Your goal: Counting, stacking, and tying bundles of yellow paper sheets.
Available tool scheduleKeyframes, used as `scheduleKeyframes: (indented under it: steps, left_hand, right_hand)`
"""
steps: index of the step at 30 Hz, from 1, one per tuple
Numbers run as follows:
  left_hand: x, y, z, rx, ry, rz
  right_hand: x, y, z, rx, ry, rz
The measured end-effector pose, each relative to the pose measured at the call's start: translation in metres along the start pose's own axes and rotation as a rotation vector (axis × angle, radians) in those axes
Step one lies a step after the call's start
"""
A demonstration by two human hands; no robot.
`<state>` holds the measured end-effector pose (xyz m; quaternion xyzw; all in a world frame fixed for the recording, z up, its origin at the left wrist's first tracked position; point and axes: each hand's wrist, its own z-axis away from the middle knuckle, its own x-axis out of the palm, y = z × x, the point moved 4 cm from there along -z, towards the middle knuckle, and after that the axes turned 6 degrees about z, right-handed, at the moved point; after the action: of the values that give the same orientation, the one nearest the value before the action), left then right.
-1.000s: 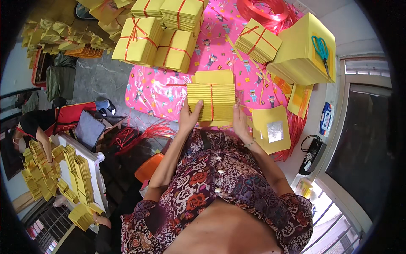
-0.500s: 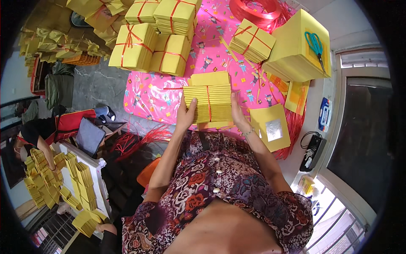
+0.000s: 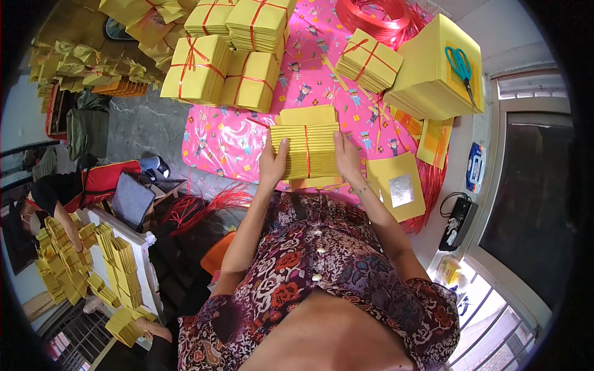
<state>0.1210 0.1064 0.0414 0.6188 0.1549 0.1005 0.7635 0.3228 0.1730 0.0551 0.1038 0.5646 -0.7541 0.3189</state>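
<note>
A stack of folded yellow paper lies near the front edge of the pink-covered table, its layered folds facing up. One red plastic ribbon runs down across its middle, and a ribbon end sticks out to the left. My left hand grips the stack's left side, thumb on top. At the right side my right hand presses with fingers along the edge. Another yellow paper piece shows beyond the stack, and some yellow paper peeks out below it.
Ribbon-tied yellow bundles stand at the far left. A tall yellow paper stack carries teal-handled scissors. A red ribbon coil lies at the back, a yellow sheet at right. Left, another person handles yellow paper; another hand shows below.
My right hand has closed in on the stack's right edge, its fingertips now overlapping it. My left hand and the stack have shifted only slightly.
</note>
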Motion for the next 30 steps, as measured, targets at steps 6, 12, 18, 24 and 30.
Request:
scheduleKeyframes:
  steps: [6,12,18,24,30]
  left_hand:
    - [0.002,0.003,0.003,-0.036,0.012,0.050]
    - [0.000,0.005,-0.001,-0.036,-0.021,0.082]
    - [-0.001,-0.003,0.001,-0.596,-0.079,0.479]
    - [-0.005,0.028,0.008,-0.240,-0.099,0.540]
    - [0.001,0.017,0.015,-0.053,0.001,0.395]
  right_hand:
    - [0.005,0.007,0.001,0.012,0.010,0.015]
    - [0.014,0.015,-0.011,0.005,-0.058,-0.238]
    - [0.018,0.014,-0.001,0.161,-0.205,-0.600]
    - [-0.012,-0.023,0.026,-0.158,-0.049,-0.570]
    - [-0.009,-0.006,0.023,-0.317,0.035,-0.612]
